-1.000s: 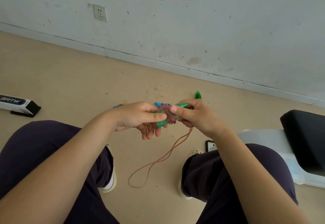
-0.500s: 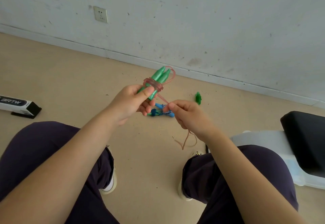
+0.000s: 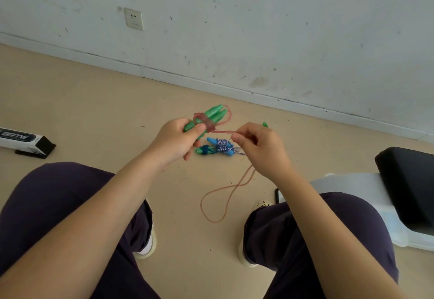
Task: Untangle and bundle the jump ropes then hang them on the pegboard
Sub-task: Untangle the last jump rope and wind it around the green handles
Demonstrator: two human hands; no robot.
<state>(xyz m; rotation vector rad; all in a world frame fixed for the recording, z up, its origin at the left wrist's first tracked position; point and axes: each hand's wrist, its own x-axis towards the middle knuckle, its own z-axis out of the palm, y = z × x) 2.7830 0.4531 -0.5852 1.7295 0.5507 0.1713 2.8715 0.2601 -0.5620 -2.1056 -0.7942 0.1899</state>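
Nearest you, your knees frame a bare patch of floor point(image 3: 94, 92) where a slack loop of the red cord point(image 3: 219, 202) hangs down from your right hand. Your right hand point(image 3: 258, 148) pinches that cord between thumb and fingertips and holds a short run of it taut toward the left. Your left hand point(image 3: 175, 141) is curled around the pair of green handles point(image 3: 212, 116), thumb pressed over several turns of cord already wound about them. Judgement: this rope is partly bundled; the hanging tail is not yet wrapped or tucked. Beyond your hands, on the floor, lies a blue striped rope bundle point(image 3: 222, 146) that looks already wound, touching a darker green-and-blue piece point(image 3: 204, 150) whose state I cannot make out. A small green object point(image 3: 265, 124) shows behind your right hand, mostly hidden. To the left lies a black-and-white box point(image 3: 25, 141), cut off by the frame; to the right, a black cushion point(image 3: 408, 181) on a pale plastic base. No pegboard is in view, so hanging remains undone as far as can be seen.
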